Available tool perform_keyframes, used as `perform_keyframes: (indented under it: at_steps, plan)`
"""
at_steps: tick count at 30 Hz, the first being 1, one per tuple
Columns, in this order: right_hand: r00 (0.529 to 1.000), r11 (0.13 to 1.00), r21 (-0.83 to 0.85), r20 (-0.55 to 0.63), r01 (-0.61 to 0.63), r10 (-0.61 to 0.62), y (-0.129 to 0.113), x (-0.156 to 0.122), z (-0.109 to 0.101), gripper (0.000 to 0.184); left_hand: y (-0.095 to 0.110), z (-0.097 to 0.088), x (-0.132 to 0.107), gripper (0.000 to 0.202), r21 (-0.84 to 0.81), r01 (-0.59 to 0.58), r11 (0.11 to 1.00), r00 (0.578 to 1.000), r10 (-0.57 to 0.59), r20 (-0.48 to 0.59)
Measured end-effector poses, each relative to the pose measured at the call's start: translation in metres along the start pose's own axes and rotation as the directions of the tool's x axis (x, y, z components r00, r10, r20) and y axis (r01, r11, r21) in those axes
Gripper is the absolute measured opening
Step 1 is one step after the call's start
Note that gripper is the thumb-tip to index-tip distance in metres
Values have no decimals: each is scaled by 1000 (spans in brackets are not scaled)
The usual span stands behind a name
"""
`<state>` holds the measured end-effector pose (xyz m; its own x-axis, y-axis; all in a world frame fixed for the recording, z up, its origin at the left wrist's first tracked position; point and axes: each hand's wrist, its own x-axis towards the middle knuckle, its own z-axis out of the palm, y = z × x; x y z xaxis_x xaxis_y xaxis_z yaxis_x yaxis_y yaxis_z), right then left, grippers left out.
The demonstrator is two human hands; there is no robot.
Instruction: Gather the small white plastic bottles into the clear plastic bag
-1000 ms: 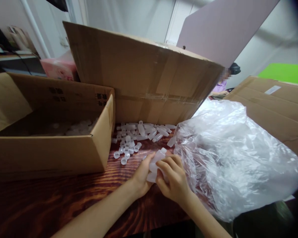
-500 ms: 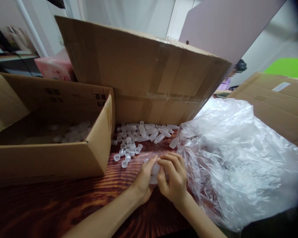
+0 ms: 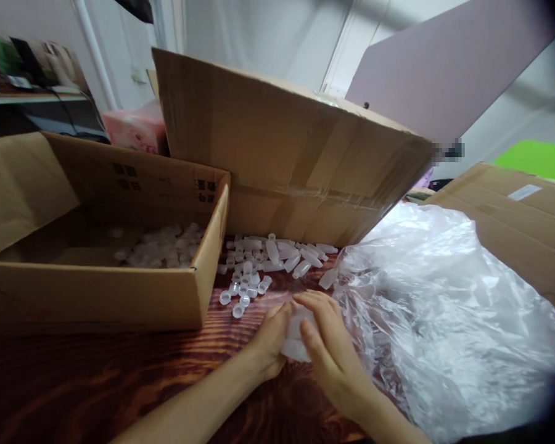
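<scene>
Between my hands is a translucent white plastic bottle [image 3: 298, 339], its wider end toward me. My left hand [image 3: 272, 342] is closed round its left side, with the thumb near the top. Curved over the upper right side, my right hand [image 3: 330, 342] touches the bottle with its fingertips close to the left thumb; part of the bottle is hidden. Beyond the hands, several small translucent bottles [image 3: 301, 269] lie loose on the dark wood-grain table [image 3: 176, 376]. Clear plastic caps [image 3: 238, 309] are scattered just left of them.
An open cardboard box [image 3: 157, 296] at left holds a pile of small translucent pieces [image 3: 166, 246]. A large tilted carton [image 3: 277, 142] stands behind the loose bottles. At right, a crumpled clear plastic bag [image 3: 444, 320] lies beside the right forearm, with another carton [image 3: 513, 216] behind.
My right hand's fingers have straightened and spread from their tight pinch, uncovering more of the bottle. The whole view has shifted slightly, bringing more of the left box's contents into sight.
</scene>
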<state>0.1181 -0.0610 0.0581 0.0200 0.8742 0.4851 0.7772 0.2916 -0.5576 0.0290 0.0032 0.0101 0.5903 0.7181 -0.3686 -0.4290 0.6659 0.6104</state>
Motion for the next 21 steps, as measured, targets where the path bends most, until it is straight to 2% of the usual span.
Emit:
perform_keyframes:
  at_steps: [2, 4, 5, 7, 9, 11, 14, 17, 21]
  plan:
    - [999, 998, -30, 5, -49, 49, 10, 19, -15, 28, 0, -1, 2, 28, 2, 65, 998, 998, -65, -8]
    - [994, 966, -257, 89, -35, 60, 31, 44, -28, 29, 1, -2, 5, 31, 10, 145, 989, 989, -145, 34]
    - [978, 913, -408, 199, 27, 60, 44, 58, -33, 29, 2, -3, 6, 34, 14, 186, 982, 981, -186, 59]
    - [923, 830, -540, 374, 138, 90, 74, 80, -40, 23, 5, -4, 7, 40, 18, 263, 965, 960, -264, 90]
    - [864, 795, -572, 487, 204, 128, 101, 93, -43, 22, 10, -4, 7, 40, 0, 312, 950, 946, -310, 96]
    - [812, 761, -597, 560, 255, 167, 121, 95, -44, 33, 14, -3, 6, 38, -40, 331, 943, 939, -325, 110]
    - [773, 722, -624, 602, 300, 199, 134, 89, -44, 39, 19, -2, 6, 38, -86, 333, 939, 938, -321, 127]
    - [791, 712, -637, 581, 297, 190, 138, 87, -46, 34, 22, -1, 5, 42, -101, 334, 937, 938, -320, 133]
    - [884, 716, -683, 416, 148, 215, 147, 98, -41, 28, 23, 1, 3, 43, -105, 339, 935, 938, -327, 112]
